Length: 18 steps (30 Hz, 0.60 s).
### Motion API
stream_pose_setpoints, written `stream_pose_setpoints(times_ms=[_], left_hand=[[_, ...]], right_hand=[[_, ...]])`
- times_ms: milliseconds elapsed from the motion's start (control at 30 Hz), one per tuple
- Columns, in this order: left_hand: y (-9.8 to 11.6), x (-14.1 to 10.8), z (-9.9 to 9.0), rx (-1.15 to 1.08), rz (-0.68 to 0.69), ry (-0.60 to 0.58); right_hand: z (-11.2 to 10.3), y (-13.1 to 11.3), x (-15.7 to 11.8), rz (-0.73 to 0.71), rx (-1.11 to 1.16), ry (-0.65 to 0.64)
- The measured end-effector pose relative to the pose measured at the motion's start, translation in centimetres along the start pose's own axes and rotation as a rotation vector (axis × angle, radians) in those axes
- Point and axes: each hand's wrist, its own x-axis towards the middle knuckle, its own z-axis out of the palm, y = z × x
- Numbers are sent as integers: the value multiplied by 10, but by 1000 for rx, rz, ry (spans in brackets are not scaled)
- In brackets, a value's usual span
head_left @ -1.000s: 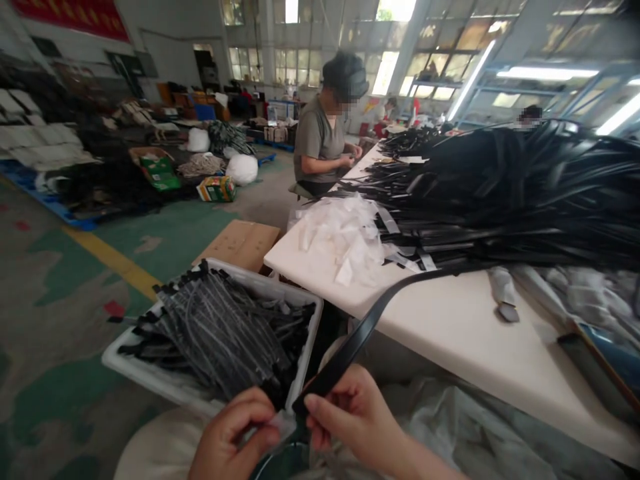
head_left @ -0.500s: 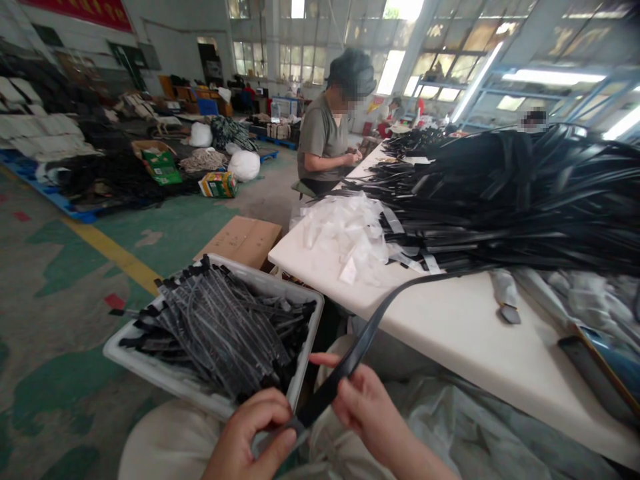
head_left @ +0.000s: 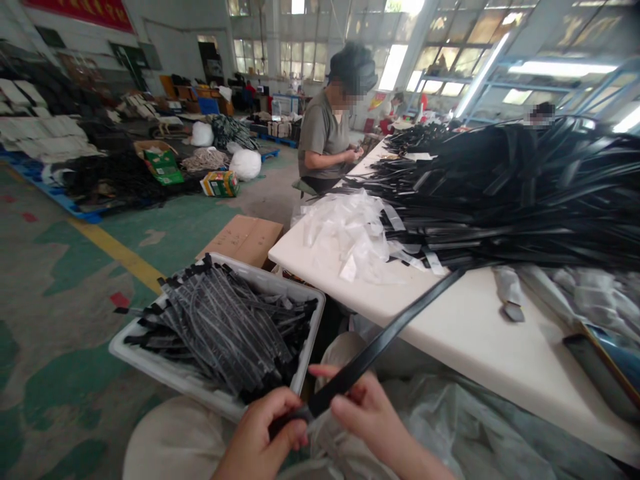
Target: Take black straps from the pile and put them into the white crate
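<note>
A long flat black strap runs from the pile on the table down to my lap. Its near end is pinched between the thumb and curled fingers of my left hand; part of that end is hidden in the palm. Farther up the strap, my right hand has its fingers behind it and its thumb at the lower edge, with the index finger pointing left. Just left of both hands stands a white plastic bin, holding many black strips in clear wrapping.
The white table bears a large heap of black straps, crumpled clear plastic sleeves and a phone-like device. A cardboard box is behind the bin. Another person sits at the table's far side.
The strap was slack and curved over the table edge; now it is drawn nearly straight. My left hand has shifted slightly right, and its fingers are wrapped further round the strap end.
</note>
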Motion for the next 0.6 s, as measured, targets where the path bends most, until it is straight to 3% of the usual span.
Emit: stream_pose_setpoints(times_ms=[100,167,267,333,400,433,500,600], left_hand=[[-4,-2,-6,35,-31,5],[-7,-1,-7,20,-45,2],[-4,4,-1,-12,-29,-9],[-1,7,5,-3,0,-19],[2,9,9,14,24,-8],[2,8,8,29,28,2],[1,7,4,58,20,23],[-2,4,-6,84,-14,10]], right_hand=[[-24,-21,18,-72,206,383],[-33,-33,23,-154,155,531],[-20,-30,14,-292,-200,462],[-4,-18,1,-346,-414,225],[5,-7,-8,-327,-454,-20],[4,-5,-10,-293,-421,-76],[-8,-11,-7,-204,-238,-3],[-36,-34,6,-109,143,328]])
